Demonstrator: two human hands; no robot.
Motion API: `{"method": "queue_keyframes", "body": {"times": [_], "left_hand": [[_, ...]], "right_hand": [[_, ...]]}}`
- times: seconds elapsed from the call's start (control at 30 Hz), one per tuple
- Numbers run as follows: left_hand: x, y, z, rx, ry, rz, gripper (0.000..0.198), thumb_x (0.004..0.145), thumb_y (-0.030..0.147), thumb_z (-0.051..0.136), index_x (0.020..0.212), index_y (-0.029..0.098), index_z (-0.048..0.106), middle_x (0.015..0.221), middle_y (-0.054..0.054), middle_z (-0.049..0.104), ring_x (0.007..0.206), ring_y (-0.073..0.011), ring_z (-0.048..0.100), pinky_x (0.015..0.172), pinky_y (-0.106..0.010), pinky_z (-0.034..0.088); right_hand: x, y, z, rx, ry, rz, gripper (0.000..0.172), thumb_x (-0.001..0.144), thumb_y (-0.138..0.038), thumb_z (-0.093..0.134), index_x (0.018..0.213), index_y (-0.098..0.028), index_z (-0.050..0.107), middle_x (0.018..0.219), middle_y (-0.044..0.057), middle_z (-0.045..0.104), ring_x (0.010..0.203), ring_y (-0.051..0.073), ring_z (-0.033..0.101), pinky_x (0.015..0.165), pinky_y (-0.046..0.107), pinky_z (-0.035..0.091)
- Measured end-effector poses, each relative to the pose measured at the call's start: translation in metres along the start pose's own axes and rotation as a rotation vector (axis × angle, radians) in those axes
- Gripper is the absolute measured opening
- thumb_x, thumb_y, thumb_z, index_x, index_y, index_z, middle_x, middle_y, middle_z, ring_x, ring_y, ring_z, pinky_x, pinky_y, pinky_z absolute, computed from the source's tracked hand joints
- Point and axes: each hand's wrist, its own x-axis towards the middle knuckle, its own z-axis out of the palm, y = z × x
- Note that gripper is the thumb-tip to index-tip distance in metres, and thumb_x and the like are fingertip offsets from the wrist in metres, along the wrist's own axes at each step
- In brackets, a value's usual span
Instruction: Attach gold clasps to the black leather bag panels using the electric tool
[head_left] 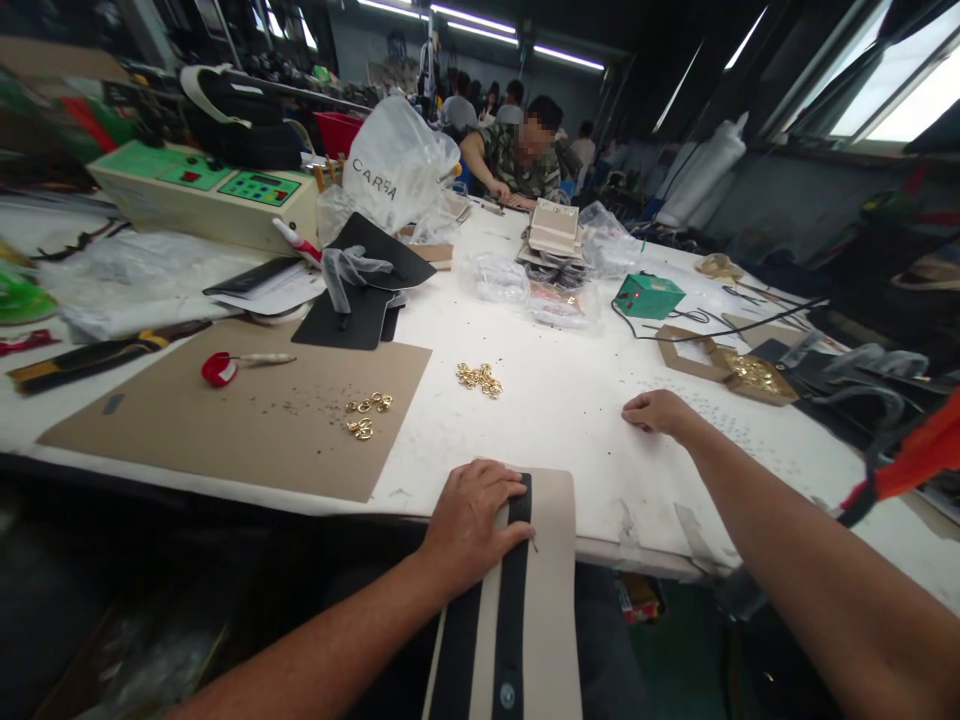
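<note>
My left hand holds a beige panel that lies partly on the table's front edge and slopes down toward me. Its fingers press on a black strip running along the panel, the thumb apart from the fingers. Near the strip's lower end is a round metallic spot. Out over the table to the right, my right hand has its fingertips pinched together at the white surface; what they hold, if anything, is too small to see. Small bits are scattered just right of that hand.
Gold rings lie in a pile mid-table, more on a brown board at left. A green box with a cable and a carton of gold parts stand at right. Opposite sits a person behind stacked beige pieces.
</note>
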Motion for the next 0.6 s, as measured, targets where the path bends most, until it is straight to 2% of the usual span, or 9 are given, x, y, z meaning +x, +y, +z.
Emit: {"method": "queue_keyframes", "body": {"times": [0.17, 0.27, 0.37, 0.47, 0.53, 0.6], "left_hand": [[-0.001, 0.000, 0.001, 0.010, 0.000, 0.004, 0.046, 0.071, 0.031, 0.095, 0.113, 0.026, 0.075, 0.127, -0.001, 0.077, 0.125, -0.0280, 0.062, 0.108, -0.049, 0.043], [-0.001, 0.000, 0.002, 0.016, 0.005, 0.003, 0.046, 0.071, 0.031, 0.095, 0.112, 0.026, 0.075, 0.125, 0.000, 0.077, 0.124, -0.0275, 0.063, 0.108, -0.049, 0.044], [-0.001, 0.000, 0.003, 0.022, 0.004, 0.006, 0.046, 0.071, 0.031, 0.095, 0.112, 0.027, 0.075, 0.126, -0.001, 0.077, 0.124, -0.0274, 0.063, 0.108, -0.049, 0.044], [-0.001, 0.001, 0.003, 0.025, 0.001, 0.005, 0.047, 0.071, 0.031, 0.095, 0.113, 0.027, 0.075, 0.126, -0.001, 0.077, 0.124, -0.0275, 0.063, 0.108, -0.048, 0.044], [0.000, 0.001, 0.003, 0.027, -0.004, 0.002, 0.047, 0.071, 0.032, 0.095, 0.113, 0.026, 0.074, 0.125, -0.002, 0.077, 0.123, -0.0277, 0.063, 0.107, -0.049, 0.044], [0.000, 0.002, 0.002, 0.033, -0.006, 0.004, 0.047, 0.071, 0.033, 0.095, 0.113, 0.025, 0.074, 0.124, -0.002, 0.077, 0.123, -0.0281, 0.063, 0.107, -0.049, 0.044]], "right_hand": [[-0.001, -0.008, -0.003, -0.132, 0.062, -0.064, 0.009, 0.073, -0.021, 0.071, 0.069, -0.017, 0.078, 0.071, 0.007, 0.075, 0.073, 0.022, 0.068, 0.068, 0.030, 0.049], [-0.010, -0.014, 0.000, -0.171, 0.164, -0.104, 0.012, 0.076, -0.022, 0.067, 0.071, -0.019, 0.077, 0.087, 0.010, 0.077, 0.092, 0.028, 0.069, 0.079, 0.035, 0.048], [-0.027, -0.023, 0.006, -0.127, 0.232, -0.153, 0.017, 0.081, -0.024, 0.062, 0.076, -0.019, 0.078, 0.095, 0.013, 0.078, 0.100, 0.031, 0.069, 0.086, 0.039, 0.048], [-0.059, -0.039, 0.017, -0.012, 0.237, -0.219, 0.024, 0.087, -0.031, 0.059, 0.092, -0.018, 0.079, 0.091, 0.011, 0.078, 0.092, 0.027, 0.071, 0.088, 0.037, 0.050], [-0.091, -0.052, 0.030, 0.073, 0.187, -0.265, 0.031, 0.090, -0.039, 0.059, 0.102, -0.018, 0.078, 0.086, 0.007, 0.078, 0.082, 0.023, 0.073, 0.083, 0.034, 0.053], [-0.127, -0.066, 0.048, 0.176, 0.089, -0.319, 0.033, 0.091, -0.045, 0.059, 0.103, -0.020, 0.077, 0.083, 0.004, 0.077, 0.077, 0.021, 0.072, 0.077, 0.031, 0.055]]}}
